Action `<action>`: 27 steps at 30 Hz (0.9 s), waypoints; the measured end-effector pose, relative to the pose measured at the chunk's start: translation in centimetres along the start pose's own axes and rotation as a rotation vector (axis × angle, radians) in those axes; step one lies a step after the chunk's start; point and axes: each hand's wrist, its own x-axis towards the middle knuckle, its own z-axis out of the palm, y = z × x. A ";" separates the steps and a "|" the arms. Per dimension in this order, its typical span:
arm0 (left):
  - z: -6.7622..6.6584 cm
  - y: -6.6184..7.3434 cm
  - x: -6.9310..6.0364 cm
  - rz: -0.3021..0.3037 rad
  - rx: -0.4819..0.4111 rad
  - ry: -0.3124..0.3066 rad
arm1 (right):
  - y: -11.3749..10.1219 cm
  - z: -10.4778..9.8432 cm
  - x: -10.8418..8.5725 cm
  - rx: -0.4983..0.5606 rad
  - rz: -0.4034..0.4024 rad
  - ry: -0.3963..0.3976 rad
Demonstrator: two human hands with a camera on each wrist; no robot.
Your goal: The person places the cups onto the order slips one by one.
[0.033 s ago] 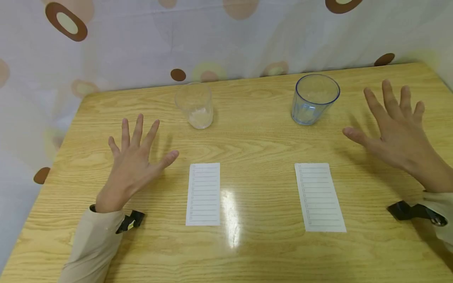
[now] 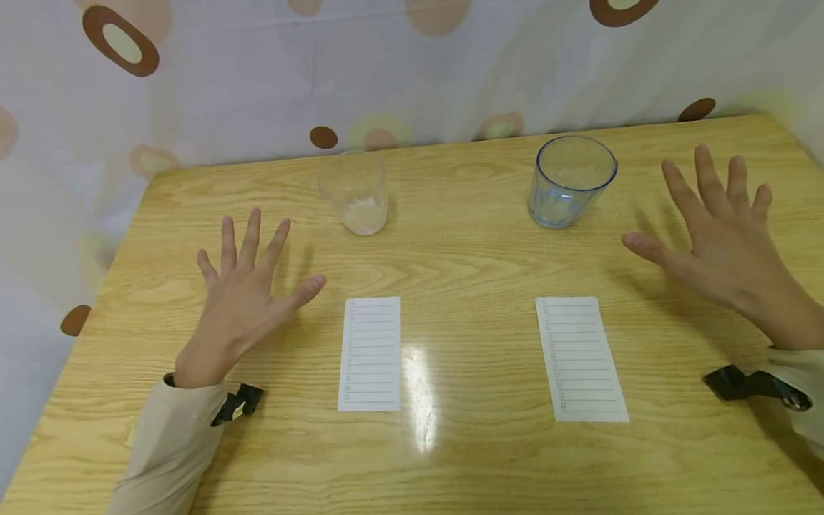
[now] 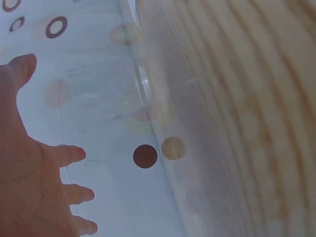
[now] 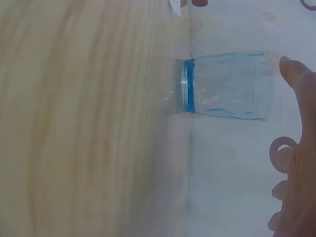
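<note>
My left hand (image 2: 239, 307) is spread over the left part of the table, fingers straight and apart, holding nothing. Beyond it to the right stands a clear glass (image 2: 359, 197), upright; the left wrist view shows this clear glass (image 3: 106, 94) faintly. My right hand (image 2: 730, 247), also spread and holding nothing, is at the right side. To its left a blue-tinted glass (image 2: 566, 186) stands upright, apart from the fingers. The right wrist view shows the same blue glass (image 4: 227, 86) near the thumb. Neither hand touches a glass.
Two white lined checklist slips lie on the wooden table (image 2: 470, 450): a left slip (image 2: 370, 354) and a slightly slanted right slip (image 2: 581, 357). A white cloth (image 2: 257, 86) with brown and beige ovals hangs behind the table's far edge. Black straps circle both wrists.
</note>
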 end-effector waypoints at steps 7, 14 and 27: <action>-0.1 0.6 1.0 0.012 0.015 0.028 | -0.2 -0.4 0.4 0.016 -0.011 0.035; -0.9 1.3 3.2 0.035 -0.068 0.050 | -4.5 -0.7 0.2 0.111 -0.142 0.116; -1.8 3.3 8.7 0.055 -0.340 0.105 | -15.0 4.4 -2.2 0.174 -0.403 -0.081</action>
